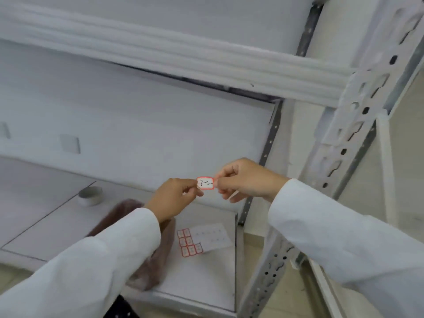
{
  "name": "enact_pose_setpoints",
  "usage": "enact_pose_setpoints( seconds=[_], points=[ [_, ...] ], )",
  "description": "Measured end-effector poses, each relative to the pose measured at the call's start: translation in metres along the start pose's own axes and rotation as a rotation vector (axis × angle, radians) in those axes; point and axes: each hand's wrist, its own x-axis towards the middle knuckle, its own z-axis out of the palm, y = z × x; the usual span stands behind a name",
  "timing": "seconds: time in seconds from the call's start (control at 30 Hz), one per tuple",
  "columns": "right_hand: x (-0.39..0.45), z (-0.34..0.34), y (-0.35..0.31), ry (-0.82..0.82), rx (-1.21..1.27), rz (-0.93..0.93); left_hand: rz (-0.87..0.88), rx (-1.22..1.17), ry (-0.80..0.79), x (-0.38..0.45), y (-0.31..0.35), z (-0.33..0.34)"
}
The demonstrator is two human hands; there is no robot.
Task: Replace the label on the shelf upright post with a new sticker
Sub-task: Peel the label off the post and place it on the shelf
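Both hands, left hand (174, 196) and right hand (243, 180), pinch the red-bordered sticker (205, 183) (handwritten) left of the shelf upright post (358, 125); below it lie the sticker sheet (202, 239), a brownish cloth (156, 255) and a small metal tin (90, 195).

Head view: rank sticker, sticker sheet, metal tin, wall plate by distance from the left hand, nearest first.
1. Sticker: pinched by the left hand and right hand, so touching.
2. Sticker sheet: on the shelf board just below and right of that hand.
3. Metal tin: farther left on the shelf.
4. Wall plate: far left on the back wall, behind the tin.
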Motion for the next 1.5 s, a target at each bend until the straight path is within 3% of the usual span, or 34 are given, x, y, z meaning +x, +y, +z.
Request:
enact_pose_setpoints(
  seconds=[0.17, 0.3, 0.5, 0.9, 1.17, 1.5],
  points=[
    [0.06, 0.048, 0.024, -0.025, 0.041, 0.02, -0.192, 0.239, -0.181, 0.0, -0.075, -0.016],
    [0.098, 0.088, 0.043, -0.051, 0.045, 0.039, -0.343, 0.378, -0.106, -0.008, -0.116, -0.037],
    [0.131, 0.136, 0.057, -0.109, 0.014, 0.036, -0.437, 0.515, -0.103, -0.023, -0.121, -0.05],
    [0.147, 0.164, 0.066, -0.142, -0.015, 0.029, -0.406, 0.712, -0.227, -0.028, -0.111, -0.051],
    [0.152, 0.171, 0.069, -0.203, -0.09, -0.013, -0.381, 0.648, -0.214, -0.027, -0.112, -0.05],
    [0.157, 0.172, 0.079, -0.103, -0.199, -0.041, -0.389, 0.654, -0.251, -0.025, -0.111, -0.047]
  ],
)
